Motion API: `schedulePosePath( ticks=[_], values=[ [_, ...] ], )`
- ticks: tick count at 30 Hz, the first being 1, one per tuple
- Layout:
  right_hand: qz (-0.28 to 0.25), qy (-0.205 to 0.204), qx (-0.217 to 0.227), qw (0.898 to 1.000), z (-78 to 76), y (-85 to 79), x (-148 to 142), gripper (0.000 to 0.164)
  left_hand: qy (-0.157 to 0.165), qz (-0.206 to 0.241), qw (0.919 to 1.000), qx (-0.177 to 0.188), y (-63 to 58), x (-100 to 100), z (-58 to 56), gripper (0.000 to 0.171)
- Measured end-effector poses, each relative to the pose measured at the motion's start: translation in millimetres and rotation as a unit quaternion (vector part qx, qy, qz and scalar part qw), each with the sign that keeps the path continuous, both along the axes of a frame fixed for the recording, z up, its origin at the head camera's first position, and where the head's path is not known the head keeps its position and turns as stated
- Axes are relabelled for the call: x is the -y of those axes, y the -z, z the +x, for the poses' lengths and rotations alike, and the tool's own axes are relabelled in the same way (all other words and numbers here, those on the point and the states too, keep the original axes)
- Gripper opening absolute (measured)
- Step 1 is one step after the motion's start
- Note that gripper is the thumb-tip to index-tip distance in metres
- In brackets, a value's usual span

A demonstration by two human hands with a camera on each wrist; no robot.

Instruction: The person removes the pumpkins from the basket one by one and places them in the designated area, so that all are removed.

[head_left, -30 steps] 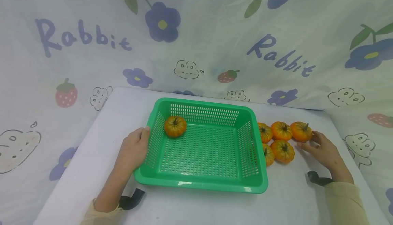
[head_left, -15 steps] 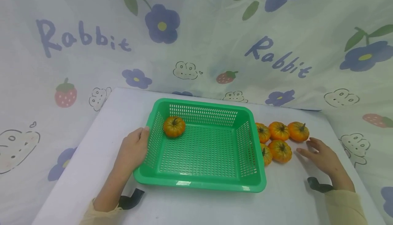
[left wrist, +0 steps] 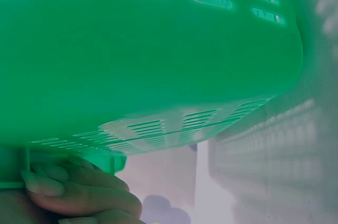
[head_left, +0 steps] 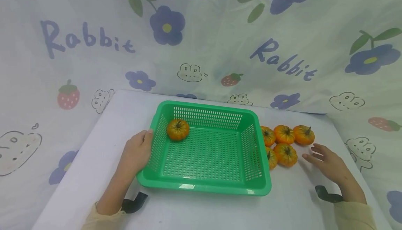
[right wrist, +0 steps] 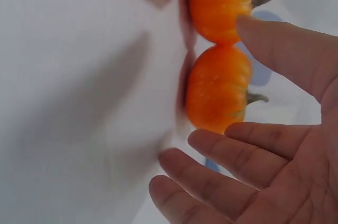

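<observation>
My left hand grips the left rim of a green plastic basket, thumb on top. From below, the left wrist view shows its curled fingers under the rim. Inside the basket, at its back left, sits one small orange pumpkin. Several more pumpkins stand close together on the table, just right of the basket. My right hand hovers beside them with spread fingers and holds nothing. Nearest to it are the back right pumpkin and the front one; in the right wrist view a pumpkin shows beyond the fingers.
The basket stands on a white table. A patterned curtain hangs behind and beside it. Dark curved pieces stick out at the left wrist and the right wrist. The basket partly hides the leftmost loose pumpkins.
My right hand has drawn back from the back right pumpkin, towards me, and no longer touches it. The left hand, basket and pumpkins keep their places; the head view shifts slightly.
</observation>
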State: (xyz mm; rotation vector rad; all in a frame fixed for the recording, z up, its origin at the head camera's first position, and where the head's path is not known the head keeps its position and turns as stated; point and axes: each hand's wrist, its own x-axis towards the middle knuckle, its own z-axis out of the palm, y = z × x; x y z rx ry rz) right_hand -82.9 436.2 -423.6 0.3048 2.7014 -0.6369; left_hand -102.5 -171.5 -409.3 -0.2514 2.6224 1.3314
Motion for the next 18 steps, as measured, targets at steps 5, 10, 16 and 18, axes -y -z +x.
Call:
schedulePosePath(
  ticks=[5, 10, 16, 18],
  values=[
    [-0.002, -0.021, -0.03, 0.999, 4.1, -5.3, 10.9, 0.095, 0.002, 0.002, 1.0, -0.005, 0.9, 0.4, 0.3, 0.064],
    [0.002, -0.045, -0.069, 0.997, 5.9, -16.4, 26.8, 0.088, 0.001, 0.003, 1.0, -0.003, 0.0, 0.1, 0.3, 0.063],
    [0.012, -0.078, -0.101, 0.992, 7.2, -38.6, 58.6, 0.083, 0.002, 0.0, 1.0, -0.006, -0.1, 0.3, 0.5, 0.063],
    [0.017, -0.096, -0.108, 0.989, 7.0, -46.2, 72.0, 0.082, 0.002, 0.0, 1.0, -0.008, 0.5, 0.6, 0.4, 0.063]
  ],
)
